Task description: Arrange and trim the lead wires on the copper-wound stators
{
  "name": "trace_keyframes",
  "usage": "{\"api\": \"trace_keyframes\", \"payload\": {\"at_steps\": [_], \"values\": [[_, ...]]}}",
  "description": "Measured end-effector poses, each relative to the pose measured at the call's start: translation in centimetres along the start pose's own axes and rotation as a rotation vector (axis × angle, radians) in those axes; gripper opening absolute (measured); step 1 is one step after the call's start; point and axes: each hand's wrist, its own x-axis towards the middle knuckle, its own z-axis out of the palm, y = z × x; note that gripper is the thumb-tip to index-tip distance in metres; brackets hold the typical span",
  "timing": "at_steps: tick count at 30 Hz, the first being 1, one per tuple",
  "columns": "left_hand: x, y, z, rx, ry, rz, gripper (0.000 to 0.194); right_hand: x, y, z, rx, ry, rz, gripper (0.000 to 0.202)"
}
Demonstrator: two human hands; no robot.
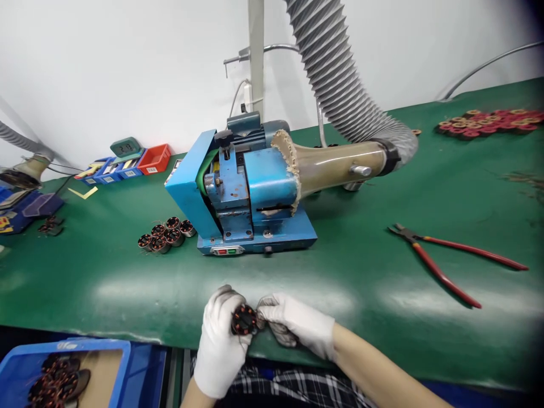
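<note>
Two hands in white gloves met at the near edge of a green desk [340, 272], low in the middle of the view. The left hand [217, 343] had its fingers wrapped around a round, copper-wound motor core [245, 321], holding it just above the desk with its hollow, dark-slotted end facing up; thin wire ends hung below it. The right hand [291, 320] came in from the right, its thumb and fingertips drawn together at the core's right rim; whether they pinched a wire or only touched the rim, one could not tell. The fingertips of this glove were stained grey.

Just beyond the hands stood a blue machine [232, 192] with a red and a green button on its base. A brownish, flared duct [335, 164] ran from its right side into a ribbed grey hose [335, 62] that rose out of view. Beside the machine's left end sat a small cluster of similar cores [166, 235], upright and close together. On the right lay pliers [429, 255] with red handles spread apart. Behind them, at the far right, was a spread of red rings [488, 124]. At the lower left, a blue bin [97, 344] held more wound cores [57, 378], heaped toward its left side.
</note>
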Motion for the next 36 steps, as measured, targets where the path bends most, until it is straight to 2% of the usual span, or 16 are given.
{"api": "trace_keyframes", "payload": {"at_steps": [1,3,5,7,10,13,18,20,22,25,27,29,31,33,34,36], "values": [[0.1,-0.3,0.2,-0.022,-0.053,-0.07,0.042,0.0,-0.2,-0.2,-0.081,0.042,-0.036,0.018],[0.3,-0.7,0.4,-0.049,-0.144,-0.179,0.043,-0.3,-0.9,-0.5,-0.503,0.106,-0.161,0.012],[0.5,-0.9,0.4,-0.067,-0.196,-0.196,0.043,-0.6,-1.3,-1.1,-1.038,0.109,-0.285,0.015],[0.5,-1.1,0.3,-0.07,-0.216,-0.18,0.047,-0.8,-1.3,-2.1,-1.372,0.064,-0.332,0.022],[0.5,-1.2,0.1,-0.064,-0.229,-0.175,0.05,-1.4,-0.6,-4.4,-1.353,0.056,-0.247,0.022],[0.5,-1.1,-0.1,-0.07,-0.244,-0.158,0.053,-2.2,-0.6,-5.5,-1.105,0.152,-0.171,0.022],[0.7,-1.1,0.0,-0.089,-0.124,-0.088,0.057,-1.4,-2.6,-1.5,-0.603,0.233,-0.338,0.041],[0.6,-1.2,0.2,-0.082,-0.107,-0.09,0.049,-0.1,-2.8,0.0,-0.623,0.309,-0.253,0.024],[0.6,-1.3,0.2,-0.091,-0.137,-0.129,0.044,1.2,-2.3,0.3,-0.746,0.407,-0.097,0.029],[0.6,-1.4,0.0,-0.111,-0.18,-0.148,0.043,1.8,-1.2,-1.1,-0.863,0.466,0.078,0.035],[0.5,-1.4,-0.1,-0.117,-0.189,-0.142,0.045,1.4,-0.6,-2.2,-0.886,0.461,0.116,0.031],[0.5,-1.4,-0.3,-0.116,-0.203,-0.137,0.047,0.5,-0.4,-2.9,-0.885,0.503,0.021,0.025],[0.4,-1.4,-0.4,-0.115,-0.207,-0.129,0.05,-0.3,-0.2,-2.8,-0.85,0.551,-0.265,0.029],[0.4,-1.4,-0.4,-0.117,-0.193,-0.118,0.053,-0.8,0.0,-2.0,-0.825,0.49,-0.578,0.026],[0.4,-1.4,-0.3,-0.117,-0.185,-0.112,0.052,-0.9,0.2,-1.4,-0.843,0.431,-0.646,0.022],[0.5,-1.4,-0.3,-0.11,-0.169,-0.106,0.048,-0.8,0.6,-0.3,-0.936,0.327,-0.595,0.017]]}}
